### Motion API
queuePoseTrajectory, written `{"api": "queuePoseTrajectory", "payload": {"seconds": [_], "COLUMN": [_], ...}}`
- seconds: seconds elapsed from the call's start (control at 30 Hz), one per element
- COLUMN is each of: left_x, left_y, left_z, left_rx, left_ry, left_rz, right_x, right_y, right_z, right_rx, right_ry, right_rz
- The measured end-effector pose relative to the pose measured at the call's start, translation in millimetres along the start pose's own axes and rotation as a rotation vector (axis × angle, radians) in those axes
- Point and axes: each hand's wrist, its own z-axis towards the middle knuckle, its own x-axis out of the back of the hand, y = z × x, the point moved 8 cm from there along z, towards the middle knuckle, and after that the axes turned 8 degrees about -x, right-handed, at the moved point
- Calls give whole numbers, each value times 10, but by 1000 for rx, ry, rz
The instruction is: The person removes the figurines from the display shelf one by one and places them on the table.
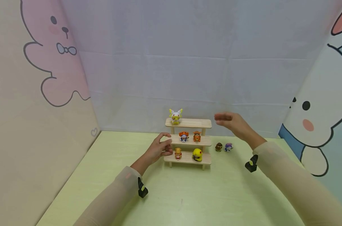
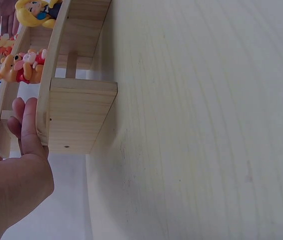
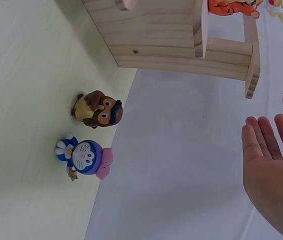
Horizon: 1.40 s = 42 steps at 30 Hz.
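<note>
A three-tier wooden display shelf (image 1: pixel 195 122) stands on the table near the back wall. My left hand (image 1: pixel 157 148) holds its left end with curled fingers, around the middle and bottom boards. My right hand (image 1: pixel 233 123) is raised to the right of the top board, apart from it, fingers straight and holding nothing. A white-and-yellow figurine (image 1: pixel 175 117) stands on the top tier. The middle tier bears an orange-hooded figurine (image 1: pixel 183 136) and a tiger figurine (image 1: pixel 197 136). On the bottom are a bear figurine (image 2: pixel 14 70) with a small pink companion and a yellow-haired figurine (image 2: pixel 34 14).
Right of the shelf, on the table (image 1: pixel 216 194), stand a brown owl figurine (image 3: pixel 97 108) and a blue-and-purple figurine (image 3: pixel 84 156) with a pink bow. A pale curtain (image 1: pixel 187 78) hangs behind. Cartoon-printed panels (image 1: pixel 315 125) flank the table.
</note>
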Motion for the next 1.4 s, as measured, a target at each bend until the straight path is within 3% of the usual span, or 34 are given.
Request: {"api": "queuePoseTrajectory", "payload": {"seconds": [0.4, 1.13, 1.4], "left_x": [4, -5, -23], "left_y": [-17, 5, 35], "left_z": [17, -6, -24], "left_rx": [5, 1, -2], "left_ry": [3, 7, -1], "left_rz": [1, -9, -4], "right_x": [-219, -741, -921], "right_y": [-337, -704, -797], "right_z": [156, 371, 452], "right_rx": [67, 79, 60], "right_ry": [-58, -113, -171], "right_rz": [155, 212, 271]}}
